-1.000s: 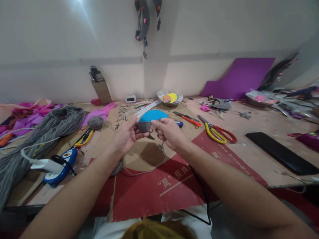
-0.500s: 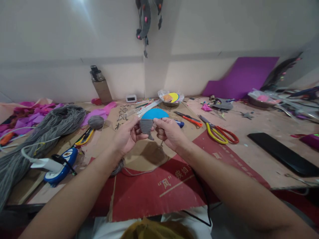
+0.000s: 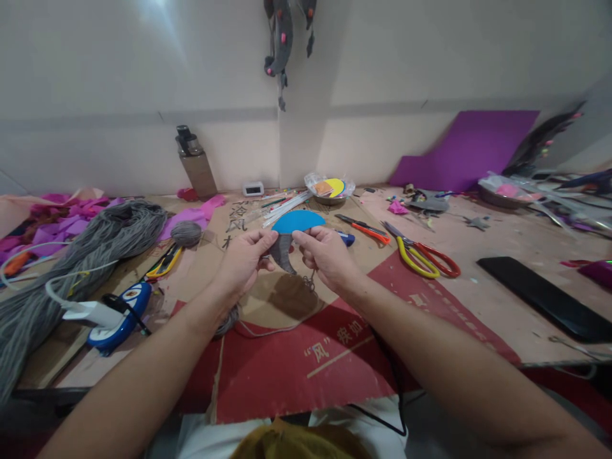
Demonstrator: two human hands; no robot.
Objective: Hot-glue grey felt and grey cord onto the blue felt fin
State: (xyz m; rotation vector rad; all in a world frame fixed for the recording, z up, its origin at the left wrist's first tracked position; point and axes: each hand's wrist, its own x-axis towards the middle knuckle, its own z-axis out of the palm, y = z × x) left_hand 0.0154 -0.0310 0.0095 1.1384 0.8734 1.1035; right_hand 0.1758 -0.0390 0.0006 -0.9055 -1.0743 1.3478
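Note:
Between my hands is a blue flat craft piece (image 3: 299,221) with a rounded top. Grey yarn (image 3: 283,253) is wound closely around its lower part, which tapers to a curved point. My left hand (image 3: 246,256) pinches the left edge of the piece between thumb and fingers. On the other side, my right hand (image 3: 327,254) pinches it near the wound edge, fingers curled. A loose, kinked yarn end dangles below my right hand. Beside my left wrist lies a grey yarn ball (image 3: 227,320), partly hidden, with a strand running across the cardboard (image 3: 268,376).
Red-and-yellow scissors (image 3: 421,252) and an orange-handled cutter (image 3: 363,228) lie to the right, with a black phone-like slab (image 3: 545,296) farther out. Left are a grey yarn skein (image 3: 109,248), a yellow cutter (image 3: 165,262) and a blue power strip (image 3: 122,319). A bowl (image 3: 329,199) stands behind.
My left fingers have drawn in from under the wound part to its left edge. More of the grey pointed end shows, and it hangs slightly lower. The view has shifted a little.

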